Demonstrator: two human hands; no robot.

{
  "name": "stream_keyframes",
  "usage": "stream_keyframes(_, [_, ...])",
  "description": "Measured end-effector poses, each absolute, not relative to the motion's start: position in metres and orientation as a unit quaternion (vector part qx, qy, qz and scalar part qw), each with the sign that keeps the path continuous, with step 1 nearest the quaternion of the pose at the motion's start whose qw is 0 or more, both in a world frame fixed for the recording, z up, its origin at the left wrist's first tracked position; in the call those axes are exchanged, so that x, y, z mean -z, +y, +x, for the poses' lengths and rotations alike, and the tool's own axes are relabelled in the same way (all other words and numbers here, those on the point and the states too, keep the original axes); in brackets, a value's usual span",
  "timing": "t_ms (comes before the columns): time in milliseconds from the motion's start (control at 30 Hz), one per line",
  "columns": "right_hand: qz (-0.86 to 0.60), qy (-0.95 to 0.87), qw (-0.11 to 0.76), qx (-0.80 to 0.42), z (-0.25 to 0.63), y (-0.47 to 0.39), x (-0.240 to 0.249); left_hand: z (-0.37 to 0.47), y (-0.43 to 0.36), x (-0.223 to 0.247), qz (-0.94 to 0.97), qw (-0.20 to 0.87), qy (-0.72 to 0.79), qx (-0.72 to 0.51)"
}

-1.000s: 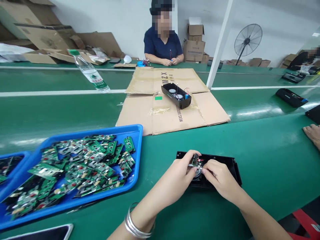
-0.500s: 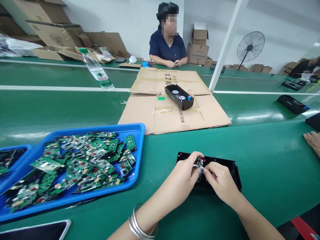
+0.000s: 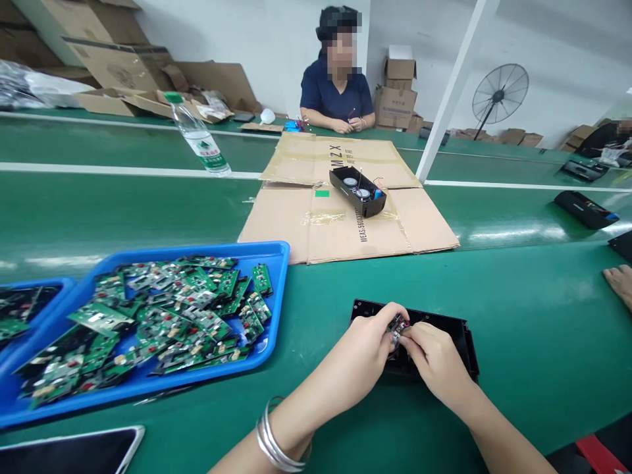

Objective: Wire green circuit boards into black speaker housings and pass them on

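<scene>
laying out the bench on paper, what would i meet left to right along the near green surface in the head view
Blue tray of circuit boards → left hand → right hand → another person's hand at the right edge.

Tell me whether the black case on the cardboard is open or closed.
Open: the black case has no cover on top, and two round parts and a blue part show inside.

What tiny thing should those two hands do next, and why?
Maybe the right hand should gently press the small electronic part, with the left hand bracing it, because both hands meet at that part, over the black case.
</scene>
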State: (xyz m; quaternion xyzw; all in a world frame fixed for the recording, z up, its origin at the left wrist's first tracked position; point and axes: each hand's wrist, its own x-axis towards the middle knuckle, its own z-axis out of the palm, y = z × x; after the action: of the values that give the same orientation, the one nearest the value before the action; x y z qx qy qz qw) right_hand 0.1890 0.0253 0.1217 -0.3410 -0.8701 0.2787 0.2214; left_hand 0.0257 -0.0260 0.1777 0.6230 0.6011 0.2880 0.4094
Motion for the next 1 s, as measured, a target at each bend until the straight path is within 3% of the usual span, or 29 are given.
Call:
stream_keyframes(167, [-0.383, -0.85, 0.212, -0.294, 0.19, 0.026, -0.121, 0.023, -0.028, -0.179, 0.642, 0.405, 0.589, -0.278])
stream_keyframes(467, [-0.389, -0.888, 0.184, -0.16, 0.182, 0.018, -0.117, 0.029, -0.027, -0.173, 0.627, 0.408, 0.594, -0.296])
stream_keyframes(700, [-0.444, -0.839, 0.233, -0.212, 0.191, 0.026, -0.13, 0.029, -0.02, -0.17, 0.543, 0.43, 0.638, -0.337])
stream_keyframes(833, [-0.435, -0.874, 0.053, -0.21, 0.196, 0.031, -0.14, 0.027, -0.016, -0.169, 0.519, 0.426, 0.665, -0.328])
stream_keyframes(900, [-0.413, -0.896, -0.055, -0.155, 0.192, 0.032, -0.143, 0.027, -0.015, -0.168, 0.518, 0.429, 0.664, -0.326])
stream_keyframes(1000, [-0.369, -0.915, -0.151, -0.066, 0.182, 0.032, -0.147, 0.027, -0.014, -0.168, 0.522, 0.424, 0.665, -0.325])
